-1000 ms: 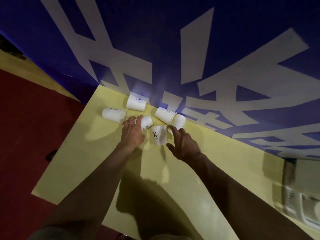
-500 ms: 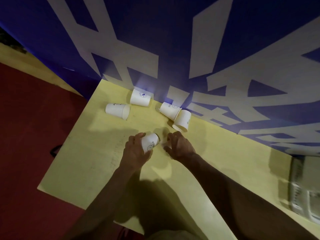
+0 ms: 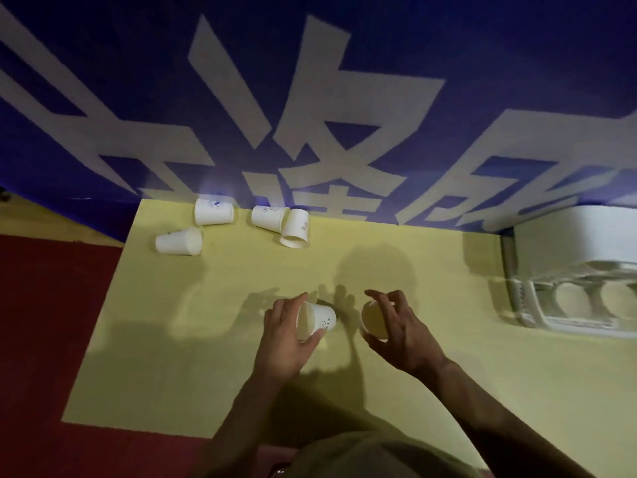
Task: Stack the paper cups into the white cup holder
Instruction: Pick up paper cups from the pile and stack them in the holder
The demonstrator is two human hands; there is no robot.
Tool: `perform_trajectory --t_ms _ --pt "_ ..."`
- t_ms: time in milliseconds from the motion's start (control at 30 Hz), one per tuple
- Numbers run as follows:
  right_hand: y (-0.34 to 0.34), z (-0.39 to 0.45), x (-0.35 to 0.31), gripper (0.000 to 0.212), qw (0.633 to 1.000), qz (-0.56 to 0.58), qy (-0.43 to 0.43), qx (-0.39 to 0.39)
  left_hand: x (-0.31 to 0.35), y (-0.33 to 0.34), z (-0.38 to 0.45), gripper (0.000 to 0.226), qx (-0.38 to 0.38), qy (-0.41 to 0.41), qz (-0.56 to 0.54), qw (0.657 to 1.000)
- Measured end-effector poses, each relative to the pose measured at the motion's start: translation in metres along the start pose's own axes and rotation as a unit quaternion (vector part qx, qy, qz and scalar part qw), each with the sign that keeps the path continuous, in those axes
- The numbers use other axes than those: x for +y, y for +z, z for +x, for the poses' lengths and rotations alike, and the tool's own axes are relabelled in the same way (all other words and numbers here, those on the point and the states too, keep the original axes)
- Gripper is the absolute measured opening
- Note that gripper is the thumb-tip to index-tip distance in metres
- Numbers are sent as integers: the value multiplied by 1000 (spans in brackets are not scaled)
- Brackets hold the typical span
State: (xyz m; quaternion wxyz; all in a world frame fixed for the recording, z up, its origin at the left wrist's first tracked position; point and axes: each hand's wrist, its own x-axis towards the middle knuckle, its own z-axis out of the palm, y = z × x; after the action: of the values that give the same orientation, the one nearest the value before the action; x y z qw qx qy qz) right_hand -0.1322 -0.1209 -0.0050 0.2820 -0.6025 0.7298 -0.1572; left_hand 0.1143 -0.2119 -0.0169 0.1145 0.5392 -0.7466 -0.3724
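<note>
You held one paper cup (image 3: 316, 320) on its side in your left hand (image 3: 287, 334), base pointing right toward the second cup (image 3: 374, 320) your right hand (image 3: 401, 327) gripped, while the white cup holder (image 3: 568, 305) sat well apart at the table's (image 3: 206, 339) right edge, nearer your right hand.

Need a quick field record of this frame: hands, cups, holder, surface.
left hand: grips a paper cup, held sideways
right hand: grips a second cup, mouth facing the camera
loose cups: four at the table's far edge, three on their sides, one tilted against its neighbour
cup holder: white, far right, no cups seen in it
table: yellow
</note>
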Motion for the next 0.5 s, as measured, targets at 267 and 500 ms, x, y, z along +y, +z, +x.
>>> perform_trajectory --t_ms 267,500 --pt "-40 -94 82 65 997 51 39 50 97 76 -29 70 -60 32 -4 998" --pt "-126 -149 169 60 987 125 0 97 226 142 -31 71 -67 81 -28 994"
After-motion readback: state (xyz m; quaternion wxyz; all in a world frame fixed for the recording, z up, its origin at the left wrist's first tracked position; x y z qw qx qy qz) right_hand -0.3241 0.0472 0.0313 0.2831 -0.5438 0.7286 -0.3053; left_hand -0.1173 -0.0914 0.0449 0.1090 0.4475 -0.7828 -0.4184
